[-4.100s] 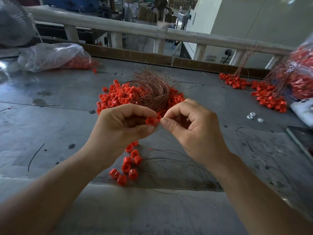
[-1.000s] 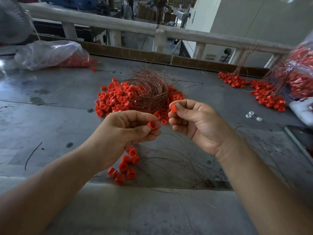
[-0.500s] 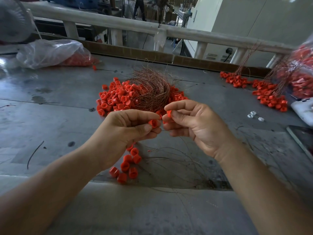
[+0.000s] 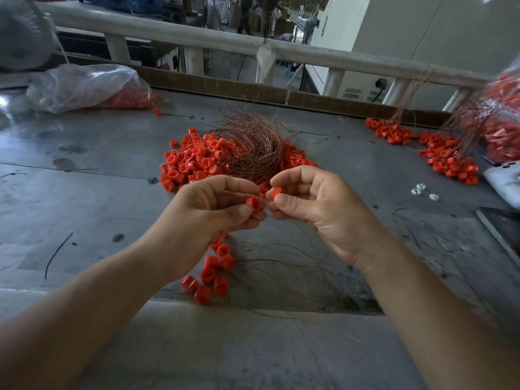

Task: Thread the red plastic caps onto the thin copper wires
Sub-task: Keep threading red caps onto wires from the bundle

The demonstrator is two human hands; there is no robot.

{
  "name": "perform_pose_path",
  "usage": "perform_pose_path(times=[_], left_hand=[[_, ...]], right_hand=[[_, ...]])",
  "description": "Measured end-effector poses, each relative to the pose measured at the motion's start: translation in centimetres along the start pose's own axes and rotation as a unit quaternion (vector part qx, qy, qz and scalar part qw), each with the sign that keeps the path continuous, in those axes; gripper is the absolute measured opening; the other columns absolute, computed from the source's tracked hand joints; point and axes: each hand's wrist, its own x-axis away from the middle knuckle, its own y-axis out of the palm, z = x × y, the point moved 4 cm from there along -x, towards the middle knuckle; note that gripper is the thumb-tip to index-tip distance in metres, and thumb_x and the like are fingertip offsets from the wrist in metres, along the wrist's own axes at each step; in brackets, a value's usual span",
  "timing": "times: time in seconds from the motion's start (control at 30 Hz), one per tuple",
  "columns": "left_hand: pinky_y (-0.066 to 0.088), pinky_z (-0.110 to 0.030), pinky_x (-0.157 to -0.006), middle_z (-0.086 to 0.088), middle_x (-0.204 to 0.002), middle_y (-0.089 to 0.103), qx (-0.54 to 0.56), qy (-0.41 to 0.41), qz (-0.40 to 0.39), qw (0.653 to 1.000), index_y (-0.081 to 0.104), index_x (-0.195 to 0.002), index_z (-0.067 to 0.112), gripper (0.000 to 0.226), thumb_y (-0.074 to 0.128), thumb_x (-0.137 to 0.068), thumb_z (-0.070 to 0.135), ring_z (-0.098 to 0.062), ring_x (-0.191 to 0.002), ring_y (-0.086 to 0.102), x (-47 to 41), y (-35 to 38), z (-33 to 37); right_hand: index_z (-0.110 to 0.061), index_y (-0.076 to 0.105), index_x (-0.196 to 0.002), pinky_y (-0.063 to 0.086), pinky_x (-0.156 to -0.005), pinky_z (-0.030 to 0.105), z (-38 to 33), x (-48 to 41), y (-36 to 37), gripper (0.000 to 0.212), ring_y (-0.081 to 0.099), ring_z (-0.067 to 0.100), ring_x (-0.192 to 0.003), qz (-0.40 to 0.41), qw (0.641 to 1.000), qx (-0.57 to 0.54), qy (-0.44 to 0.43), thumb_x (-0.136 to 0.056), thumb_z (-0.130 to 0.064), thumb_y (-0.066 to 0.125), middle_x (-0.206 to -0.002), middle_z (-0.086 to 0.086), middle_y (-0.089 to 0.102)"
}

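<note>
The right hand [image 4: 318,205] has its fingers curled, with thumb and forefinger pinching a red cap [image 4: 276,193] held side-on. Just beside it the left hand [image 4: 208,218] is curled too, thumb and fingers gripping a second cap [image 4: 254,204] whose open mouth faces up towards the camera. The two caps are almost touching.

A second ago the right hand stood off with its cap lifted clear. Half a second ago it was closing in, and now it has come right up to the left. I judge that the pick-up is done and this cap is about to go onto a wire (the wire end is too fine to make out between the fingers, so I cannot tell which hand holds it).

Below the hands, thin wires [image 4: 284,261] fan out over the table [image 4: 84,198]. Under the left wrist lies a short string of caps [image 4: 213,273], which look already threaded, so the job seems well under way.

Farther off is the heap of loose caps [image 4: 191,164], with a tangle of copper wire [image 4: 250,147] sitting on it. Finished bunches [image 4: 447,161] lie at the far right of the table, and a plastic bag [image 4: 84,85] lies at the far left.
</note>
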Motion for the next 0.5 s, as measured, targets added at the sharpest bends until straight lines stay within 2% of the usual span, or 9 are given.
perform_pose_path(times=[0.17,0.37,0.5], left_hand=[[0.053,-0.018,-0.064,-0.007,-0.078,0.073,-0.024,0.006,0.012,1.000,0.075,-0.073,0.019,0.022,0.061,-0.062,0.006,-0.016,-0.074,0.070,0.0,-0.1,0.0],[0.053,-0.017,-0.061,-0.006,-0.072,0.072,-0.018,0.010,0.032,0.999,0.075,-0.069,0.019,0.022,0.060,-0.060,0.005,-0.014,-0.068,0.070,-0.1,-0.1,-0.1],[0.054,-0.017,-0.060,-0.006,-0.071,0.072,-0.021,0.009,0.041,0.999,0.074,-0.071,0.017,0.021,0.061,-0.059,0.006,-0.015,-0.066,0.070,-0.1,-0.2,-0.3]], right_hand=[[-0.021,0.066,-0.084,0.052,-0.069,0.018,-0.4,0.3,0.5,0.028,0.063,0.009,-0.076,0.001,0.997,0.059,-0.050,-0.075,0.005,0.065,-0.082,0.004,0.065],[-0.022,0.066,-0.081,0.051,-0.066,0.014,-0.5,0.4,1.2,0.026,0.065,0.003,-0.070,0.030,0.987,0.121,-0.100,-0.072,0.002,0.070,-0.072,-0.009,0.068],[-0.025,0.066,-0.082,0.052,-0.069,0.017,-0.5,0.6,1.5,0.029,0.066,0.006,-0.073,0.042,0.977,0.165,-0.125,-0.072,0.002,0.072,-0.079,-0.007,0.068]])
